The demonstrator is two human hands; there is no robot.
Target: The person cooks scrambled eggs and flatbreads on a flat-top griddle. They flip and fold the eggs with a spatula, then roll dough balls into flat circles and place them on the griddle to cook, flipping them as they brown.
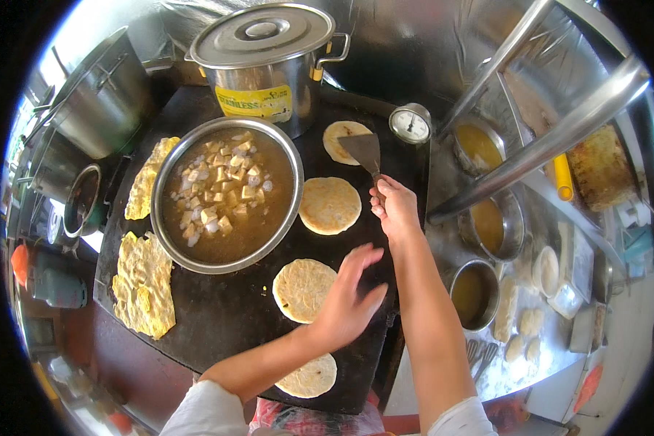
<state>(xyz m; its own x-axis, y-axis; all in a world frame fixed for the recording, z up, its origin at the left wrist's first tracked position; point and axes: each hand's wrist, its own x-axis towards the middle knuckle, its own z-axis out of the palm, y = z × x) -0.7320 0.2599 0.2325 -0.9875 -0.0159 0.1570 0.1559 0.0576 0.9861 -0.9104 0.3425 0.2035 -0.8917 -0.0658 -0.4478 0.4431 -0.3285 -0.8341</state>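
Observation:
My right hand (397, 206) grips the handle of a flat metal scraper (364, 150), whose blade overlaps the farthest round flatbread (342, 140) on the black griddle (212, 310). My left hand (351, 300) is empty with its fingers apart, beside and partly over a browned flatbread (300, 286). Between them in the column lies another golden flatbread (331, 206). A paler one (310, 377) sits at the near edge, partly covered by my left forearm. Left of the flatbreads stands a wide steel bowl (166, 240) of brown broth with tofu cubes (220, 180).
Two egg sheets (144, 294) lie along the griddle's left side. A lidded steel pot (261, 71) and a dial thermometer (411, 124) stand at the back. To the right, a metal post (545, 139) slants above steel pots (474, 294) and dough pieces (531, 321) on a floured counter.

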